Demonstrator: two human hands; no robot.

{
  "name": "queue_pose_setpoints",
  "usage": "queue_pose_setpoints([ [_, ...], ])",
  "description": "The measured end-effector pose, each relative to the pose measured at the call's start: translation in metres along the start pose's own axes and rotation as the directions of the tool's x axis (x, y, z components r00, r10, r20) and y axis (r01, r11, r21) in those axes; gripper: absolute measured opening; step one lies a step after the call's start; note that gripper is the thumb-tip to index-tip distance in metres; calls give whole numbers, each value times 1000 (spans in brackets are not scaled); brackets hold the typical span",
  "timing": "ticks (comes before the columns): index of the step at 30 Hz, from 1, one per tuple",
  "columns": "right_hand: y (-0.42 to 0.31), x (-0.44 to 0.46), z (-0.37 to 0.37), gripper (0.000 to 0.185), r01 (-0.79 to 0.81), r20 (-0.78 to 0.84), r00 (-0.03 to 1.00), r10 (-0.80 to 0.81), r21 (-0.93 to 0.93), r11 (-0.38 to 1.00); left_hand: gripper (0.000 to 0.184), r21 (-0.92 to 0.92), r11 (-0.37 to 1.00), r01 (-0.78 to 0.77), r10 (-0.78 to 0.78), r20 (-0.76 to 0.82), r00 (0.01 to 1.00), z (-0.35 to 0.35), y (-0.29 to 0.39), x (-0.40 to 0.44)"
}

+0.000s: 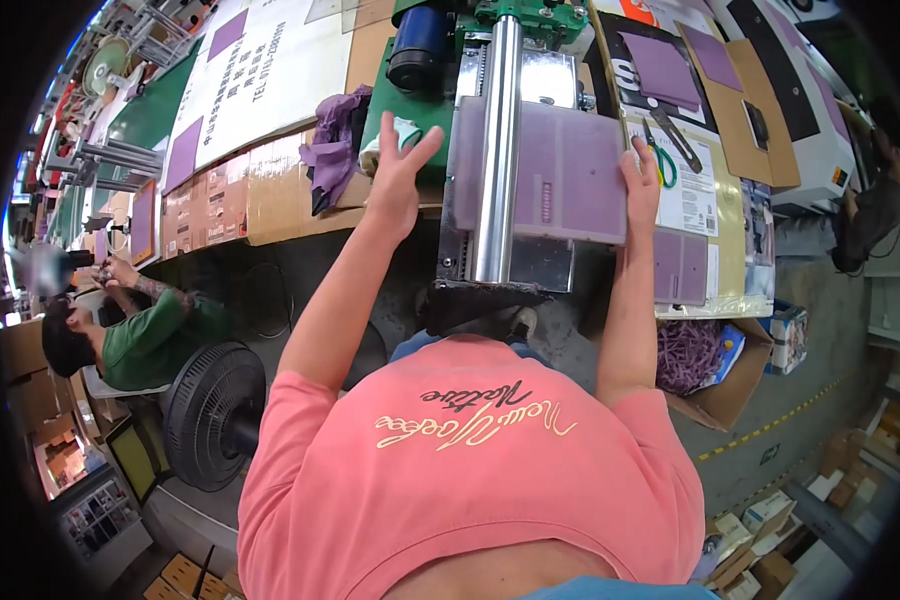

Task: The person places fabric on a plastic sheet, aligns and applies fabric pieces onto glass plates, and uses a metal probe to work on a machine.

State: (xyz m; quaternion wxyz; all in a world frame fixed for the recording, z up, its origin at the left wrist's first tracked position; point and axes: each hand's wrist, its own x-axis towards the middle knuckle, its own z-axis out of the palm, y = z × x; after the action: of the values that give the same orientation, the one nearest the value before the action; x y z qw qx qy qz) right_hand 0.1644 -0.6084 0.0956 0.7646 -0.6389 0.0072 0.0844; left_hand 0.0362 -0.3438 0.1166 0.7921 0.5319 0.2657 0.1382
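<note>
One spread left hand [398,195]; right hand [642,195] at edge of the purple sheet [575,170], we can't tell if pinching. Sheet at 1 o'clock under steel roller [500,150]; cardboard-covered bench [315,75] at 11, fan [210,415] at 8, co-worker [150,340] at 9.

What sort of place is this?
Probably a factory or workshop: a machine with a shiny metal roller carries a flat purple sheet, shredded purple strips fill a carton, and a person in green sits by another bench.
</note>
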Motion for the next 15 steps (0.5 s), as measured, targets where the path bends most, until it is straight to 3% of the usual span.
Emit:
queue_pose_setpoints([
  [1,1,1,0,44,50,14,999,-48,-155,987,92,26,1000,-3,3,-8,1000,4,-4,9],
  [2,1,0,0,44,55,17,998,-53,-167,984,92,51,999,-7,8,-16,1000,9,-4,14],
  [4,2,-3,3,42,95,-6,995,-96,-116,989,91,62,998,-12,14,-25,1000,9,1,17],
  [6,2,-7,5,41,129,-28,991,-131,-63,990,68,-74,984,164,-153,144,978,-1,10,18],
  [11,-2,-17,-3,46,123,-107,988,-114,78,989,46,-186,898,399,-390,87,917,-41,24,27],
  [15,-3,-24,-17,40,124,-129,985,-113,79,989,43,-231,889,396,-383,99,918,-69,28,33],
])
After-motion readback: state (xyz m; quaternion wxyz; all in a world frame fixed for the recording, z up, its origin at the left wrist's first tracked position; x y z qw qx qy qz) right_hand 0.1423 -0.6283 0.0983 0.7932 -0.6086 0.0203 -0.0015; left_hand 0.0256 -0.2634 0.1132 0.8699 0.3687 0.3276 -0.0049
